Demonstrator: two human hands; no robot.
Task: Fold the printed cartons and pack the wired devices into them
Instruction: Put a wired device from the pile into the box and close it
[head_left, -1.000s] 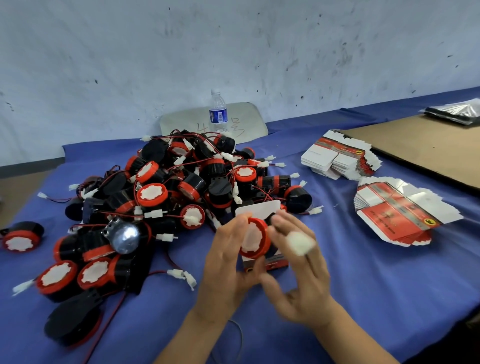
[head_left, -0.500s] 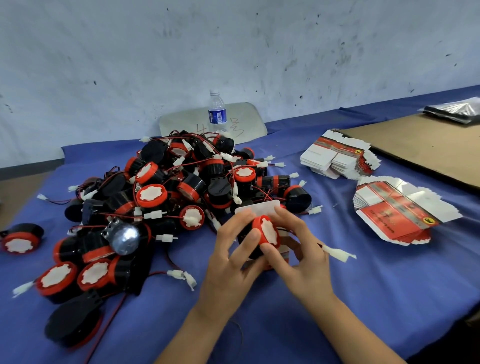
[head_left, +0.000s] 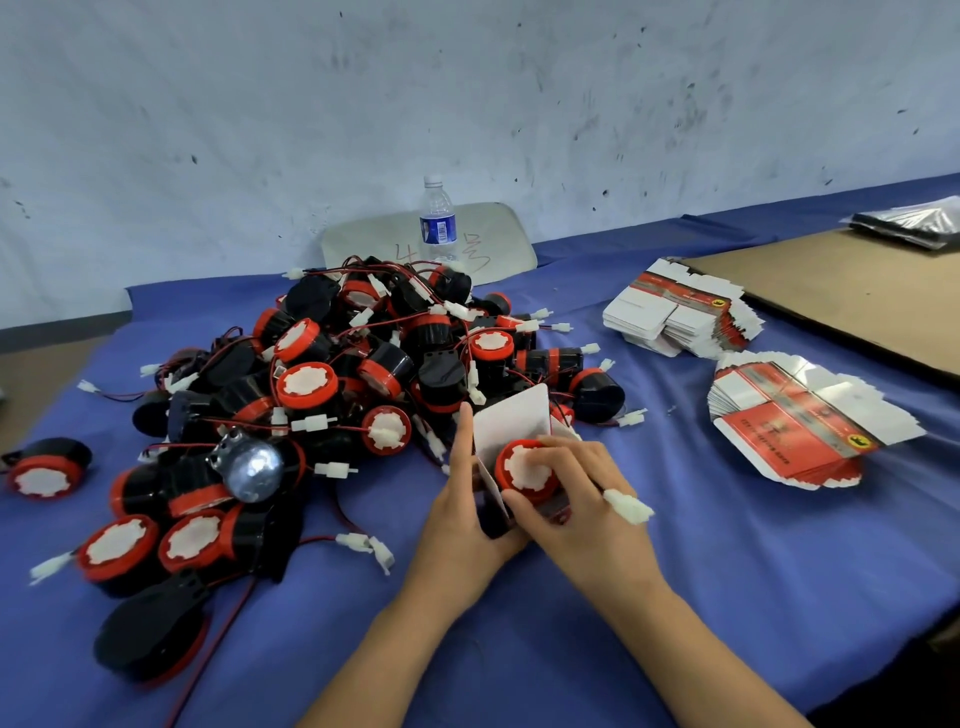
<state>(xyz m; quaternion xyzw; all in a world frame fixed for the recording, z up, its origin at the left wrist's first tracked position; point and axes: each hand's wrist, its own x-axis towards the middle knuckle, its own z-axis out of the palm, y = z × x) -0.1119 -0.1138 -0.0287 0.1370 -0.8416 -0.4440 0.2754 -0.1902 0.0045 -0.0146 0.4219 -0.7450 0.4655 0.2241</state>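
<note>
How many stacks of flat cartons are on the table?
2. The far stack lies beside the brown cardboard sheet; the fanned stack lies nearer the person. More could be out of view.

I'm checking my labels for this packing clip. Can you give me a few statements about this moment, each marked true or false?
1. The right hand grips a red-capped black wired device at the mouth of an open printed carton. True.
2. The left hand lies idle and holds nothing. False: it holds the open printed carton.
3. The clear plastic water bottle lies on its side. False: it stands upright behind the pile of red-and-black devices.
4. Two stacks of flat printed cartons lie to the right of the pile. True.
</note>
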